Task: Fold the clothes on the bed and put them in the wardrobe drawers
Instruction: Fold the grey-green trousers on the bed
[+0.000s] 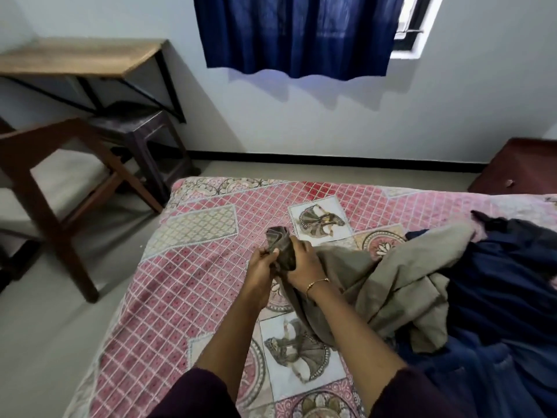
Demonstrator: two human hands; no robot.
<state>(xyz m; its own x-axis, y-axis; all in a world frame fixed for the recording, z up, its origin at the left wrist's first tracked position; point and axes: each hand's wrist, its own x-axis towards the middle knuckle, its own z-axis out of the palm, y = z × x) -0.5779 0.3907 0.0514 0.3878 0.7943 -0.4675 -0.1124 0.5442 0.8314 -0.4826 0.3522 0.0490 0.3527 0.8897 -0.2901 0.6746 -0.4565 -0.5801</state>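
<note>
At ten o'clock a wooden table (75, 57) stood against the wall, with a dark stool (141, 131) under it and a wooden chair (54, 164) nearer me at nine o'clock. The bed (193, 267), under a pink patterned sheet, filled the middle and lower part of my view. Over its centre my left hand (261, 263) gripped one end of a khaki garment (391, 285), fingers curled round the bunched cloth. My right hand (304, 263), a thin bracelet (316, 283) on its wrist, clenched the same bunch just beside the left, the two hands almost touching. The rest of the khaki garment trailed off toward three o'clock, lying crumpled on the sheet and partly over a heap of dark blue clothes (497, 297) at four o'clock. At twelve o'clock a blue curtain (298, 34) hung over the window. A reddish-brown cabinet (518, 167) sat at two o'clock beyond the bed.
</note>
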